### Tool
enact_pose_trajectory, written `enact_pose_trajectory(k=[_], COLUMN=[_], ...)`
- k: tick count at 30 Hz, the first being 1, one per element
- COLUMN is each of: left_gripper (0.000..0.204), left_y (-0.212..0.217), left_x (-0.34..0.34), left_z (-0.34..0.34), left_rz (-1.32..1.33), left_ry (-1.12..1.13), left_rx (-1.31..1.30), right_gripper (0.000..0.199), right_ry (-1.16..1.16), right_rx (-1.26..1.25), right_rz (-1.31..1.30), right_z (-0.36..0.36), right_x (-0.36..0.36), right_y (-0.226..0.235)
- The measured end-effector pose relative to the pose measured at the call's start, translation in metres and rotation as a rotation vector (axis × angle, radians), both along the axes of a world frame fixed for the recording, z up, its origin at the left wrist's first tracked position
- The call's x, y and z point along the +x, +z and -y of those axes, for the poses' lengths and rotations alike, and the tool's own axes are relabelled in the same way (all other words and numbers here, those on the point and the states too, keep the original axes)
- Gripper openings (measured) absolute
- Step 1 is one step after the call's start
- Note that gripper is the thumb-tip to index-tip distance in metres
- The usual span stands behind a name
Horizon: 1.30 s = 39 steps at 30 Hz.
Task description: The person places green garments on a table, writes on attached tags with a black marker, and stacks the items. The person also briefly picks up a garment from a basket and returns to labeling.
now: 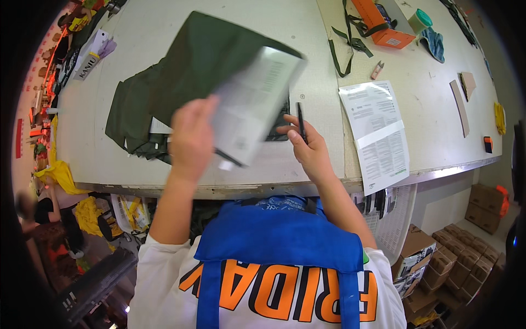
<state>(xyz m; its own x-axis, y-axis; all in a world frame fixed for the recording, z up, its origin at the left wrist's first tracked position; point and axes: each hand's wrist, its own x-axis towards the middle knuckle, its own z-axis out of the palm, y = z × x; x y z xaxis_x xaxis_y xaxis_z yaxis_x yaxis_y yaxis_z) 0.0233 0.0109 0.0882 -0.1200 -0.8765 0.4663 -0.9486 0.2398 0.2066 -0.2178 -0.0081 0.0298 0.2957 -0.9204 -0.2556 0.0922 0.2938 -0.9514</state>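
Two hands work above the dark green cloth (164, 82) on the table (93, 142). Over the cloth's right edge, the left hand (192, 137) has its fingers closed on a printed sheet (252, 104), raised and tilted, blurred, apparently to turn it. Just right of the cloth, the right hand (309, 148) pinches a black pen (301, 122) between narrow fingers, tip upward, kept clear of the sheet.

Cloth (137, 109) lies on table (274, 33), left of printed sheet (378, 131).
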Motion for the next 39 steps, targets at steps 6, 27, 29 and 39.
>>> enact_pose_trajectory(k=[6,27,29,39], left_gripper=[0.059,0.031,0.022,0.011], left_y=[-0.064,-0.159,-0.165,-0.090], left_x=[0.039,-0.053,-0.044,-0.045], left_z=[-0.001,0.050,0.053,0.082], left_rz=[-0.041,-0.192,-0.201,-0.477], left_ry=[0.092,-0.114,-0.106,-0.054], left_rx=[0.204,0.467,0.486,0.402], right_gripper=[0.048,0.092,0.101,0.026], right_ry=[-0.466,-0.771,-0.816,-1.222], right_rx=[-0.120,0.208,0.257,0.394], right_rz=[-0.848,-1.416,-1.490,-0.532], right_z=[0.007,-0.017,-0.023,-0.097], right_x=[-0.117,-0.229,-0.230,-0.316], right_y=[-0.085,-0.100,-0.104,-0.135])
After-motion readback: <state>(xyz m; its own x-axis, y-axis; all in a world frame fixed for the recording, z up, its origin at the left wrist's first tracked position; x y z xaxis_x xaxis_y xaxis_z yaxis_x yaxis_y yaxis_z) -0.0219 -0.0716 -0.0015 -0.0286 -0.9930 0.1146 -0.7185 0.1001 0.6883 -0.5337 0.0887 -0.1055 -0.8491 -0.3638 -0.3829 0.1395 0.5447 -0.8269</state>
